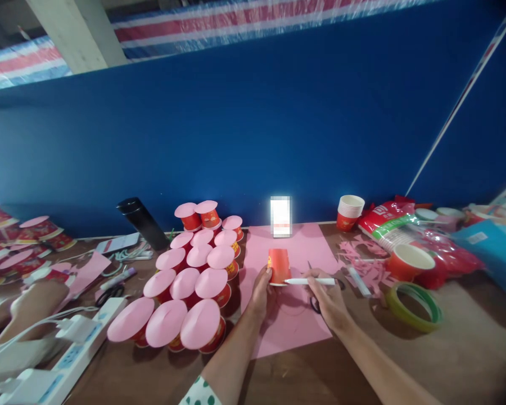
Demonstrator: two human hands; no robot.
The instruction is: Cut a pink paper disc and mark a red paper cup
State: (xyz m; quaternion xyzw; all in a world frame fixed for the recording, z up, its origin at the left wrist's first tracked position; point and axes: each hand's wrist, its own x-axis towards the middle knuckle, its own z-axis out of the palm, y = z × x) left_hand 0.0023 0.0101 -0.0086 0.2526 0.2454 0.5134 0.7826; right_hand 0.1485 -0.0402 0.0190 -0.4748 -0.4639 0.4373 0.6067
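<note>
My left hand (pixel 261 289) grips a red paper cup (pixel 279 265) that stands upside down on a pink paper sheet (pixel 295 247). My right hand (pixel 326 295) holds a white pen (pixel 310 281) level, its tip touching the cup's rim at the base. Black scissors (pixel 316 306) lie partly hidden under my right hand. Left of the sheet stands a cluster of several red cups topped with pink paper discs (pixel 194 281).
A stack of paper cups (pixel 349 212), a red plastic bag (pixel 398 225), an open red cup (pixel 409 261), pink scraps (pixel 362 264) and a green tape roll (pixel 413 305) lie right. A black flask (pixel 142 223), power strip (pixel 67 354) and another person's arm (pixel 29 306) are left.
</note>
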